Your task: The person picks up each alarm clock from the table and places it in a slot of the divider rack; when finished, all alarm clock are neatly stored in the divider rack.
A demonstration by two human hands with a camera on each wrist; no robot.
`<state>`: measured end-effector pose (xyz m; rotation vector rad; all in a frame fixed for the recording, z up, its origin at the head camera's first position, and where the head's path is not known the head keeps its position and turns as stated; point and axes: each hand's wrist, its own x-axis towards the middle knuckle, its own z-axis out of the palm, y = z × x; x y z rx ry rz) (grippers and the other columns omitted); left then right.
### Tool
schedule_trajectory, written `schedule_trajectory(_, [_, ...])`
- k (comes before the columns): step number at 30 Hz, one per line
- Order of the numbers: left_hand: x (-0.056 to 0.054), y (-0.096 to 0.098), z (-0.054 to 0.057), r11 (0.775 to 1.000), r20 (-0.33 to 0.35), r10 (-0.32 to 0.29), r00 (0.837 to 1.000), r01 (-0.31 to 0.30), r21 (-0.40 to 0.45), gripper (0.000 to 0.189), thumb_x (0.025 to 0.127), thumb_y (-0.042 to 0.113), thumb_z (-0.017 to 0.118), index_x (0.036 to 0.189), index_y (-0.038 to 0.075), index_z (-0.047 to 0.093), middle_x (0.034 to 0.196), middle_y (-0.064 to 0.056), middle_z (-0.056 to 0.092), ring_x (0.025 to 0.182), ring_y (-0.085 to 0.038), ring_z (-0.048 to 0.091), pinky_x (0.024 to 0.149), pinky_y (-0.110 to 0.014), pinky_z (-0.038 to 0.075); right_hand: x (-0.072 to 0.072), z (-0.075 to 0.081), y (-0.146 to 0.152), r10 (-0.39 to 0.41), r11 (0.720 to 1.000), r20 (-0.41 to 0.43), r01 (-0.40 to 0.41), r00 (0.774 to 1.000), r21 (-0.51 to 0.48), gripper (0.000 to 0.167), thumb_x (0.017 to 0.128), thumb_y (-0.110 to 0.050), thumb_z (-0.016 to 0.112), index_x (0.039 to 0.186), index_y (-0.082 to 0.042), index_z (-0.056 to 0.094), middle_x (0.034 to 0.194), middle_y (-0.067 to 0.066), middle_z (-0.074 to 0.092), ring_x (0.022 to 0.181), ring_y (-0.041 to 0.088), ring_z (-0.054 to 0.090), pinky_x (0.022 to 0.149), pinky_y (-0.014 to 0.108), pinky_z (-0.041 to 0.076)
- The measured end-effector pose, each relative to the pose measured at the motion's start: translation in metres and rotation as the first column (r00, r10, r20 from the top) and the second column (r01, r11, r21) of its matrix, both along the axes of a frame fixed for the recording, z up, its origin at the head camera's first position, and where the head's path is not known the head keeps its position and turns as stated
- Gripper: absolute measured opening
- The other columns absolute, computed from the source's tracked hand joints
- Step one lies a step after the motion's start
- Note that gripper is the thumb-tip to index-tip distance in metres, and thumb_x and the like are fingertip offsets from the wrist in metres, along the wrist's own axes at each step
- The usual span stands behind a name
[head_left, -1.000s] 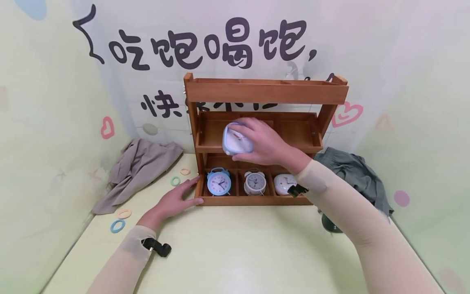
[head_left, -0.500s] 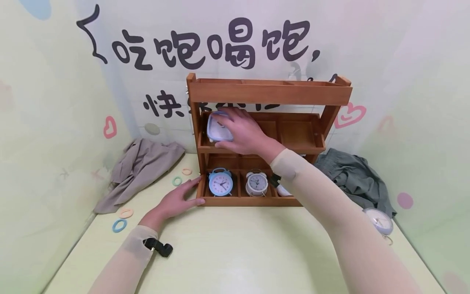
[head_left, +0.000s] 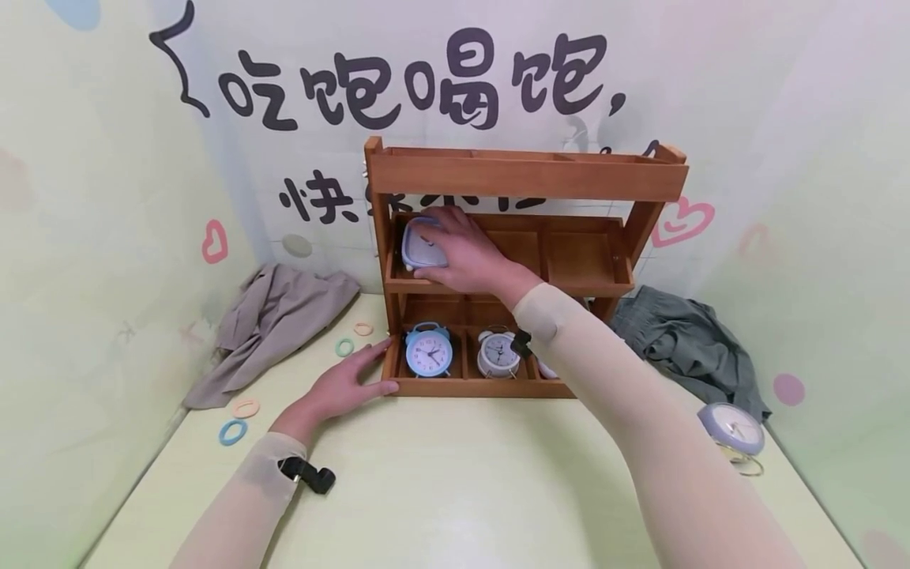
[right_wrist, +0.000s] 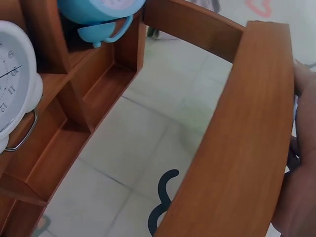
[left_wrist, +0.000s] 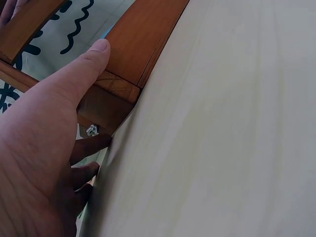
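Observation:
My right hand (head_left: 465,254) grips a pale blue square-shaped alarm clock (head_left: 423,243) in the left compartment of the middle tier of a wooden three-tier shelf (head_left: 526,178). The fingers cover part of its face; in the right wrist view a board mostly hides that hand. At the shelf's lower left corner rests my left hand (head_left: 337,391), thumb (left_wrist: 89,66) on the front board and straight fingers along the side. The bottom tier holds a blue twin-bell alarm clock (head_left: 430,352) and a white one (head_left: 499,354); my right arm nearly hides a third clock.
A purple-rimmed clock (head_left: 732,425) lies at the right, beside my arm. A grey-brown cloth (head_left: 277,328) is bunched at left, a dark grey cloth (head_left: 682,348) at right. Several coloured rings, among them a blue ring (head_left: 232,431), lie left of the shelf. A printed wall stands behind.
My right hand has carried the pale blue clock left and back into the middle tier's left compartment, then settled there. The left hand stays at the corner. The purple-rimmed clock has come into sight.

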<state>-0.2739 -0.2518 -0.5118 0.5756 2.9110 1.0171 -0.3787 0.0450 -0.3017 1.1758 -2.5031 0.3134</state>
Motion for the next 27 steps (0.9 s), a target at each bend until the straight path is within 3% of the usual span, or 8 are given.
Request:
schedule_trajectory(5, [0.000,0.000,0.002,1.000,-0.001,-0.003,1.000,0.003,0.000,0.097,0.096,0.075,0.074,0.177,0.042,0.031,0.179,-0.011,0.037,0.162,-0.043,0.037,0.126,-0.072,0.033,-0.002,0.001,0.000,-0.001,1.000,-0.011,0.001,1.000,-0.017,0.080,0.096,-0.054,0.087,0.162,-0.021,0.058,0.171,0.011,0.040,0.156,0.033,0.035,0.129,0.052,0.035])
schedule_trajectory(17, [0.000,0.000,0.000,1.000,0.001,-0.006,1.000,0.006,-0.008,0.096,0.097,0.075,0.073,0.177,0.042,0.031,0.179,-0.008,0.038,0.162,-0.043,0.038,0.125,-0.071,0.034,0.001,-0.002,0.008,-0.001,1.000,0.030,0.001,1.000,0.001,0.076,0.102,-0.063,0.075,0.163,-0.022,0.057,0.175,0.009,0.037,0.159,0.032,0.033,0.134,0.054,0.026])
schedule_trajectory(21, [0.000,0.000,-0.001,1.000,-0.001,-0.003,1.000,0.003,-0.014,0.096,0.097,0.075,0.073,0.177,0.041,0.031,0.179,-0.009,0.037,0.162,-0.044,0.038,0.125,-0.072,0.034,0.008,-0.004,0.017,0.019,0.999,0.057,-0.017,0.998,-0.042,0.079,0.101,-0.061,0.077,0.165,-0.020,0.056,0.177,0.009,0.036,0.163,0.031,0.029,0.135,0.052,0.023])
schedule_trajectory(27, [0.000,0.000,0.001,1.000,0.003,0.004,1.000,-0.004,-0.013,0.097,0.096,0.075,0.074,0.177,0.042,0.031,0.179,-0.012,0.037,0.162,-0.044,0.036,0.126,-0.072,0.033,0.027,-0.004,0.043,0.033,0.992,0.074,-0.024,0.997,-0.121,0.085,0.098,-0.058,0.083,0.167,-0.016,0.053,0.179,0.008,0.032,0.164,0.031,0.028,0.134,0.053,0.028])
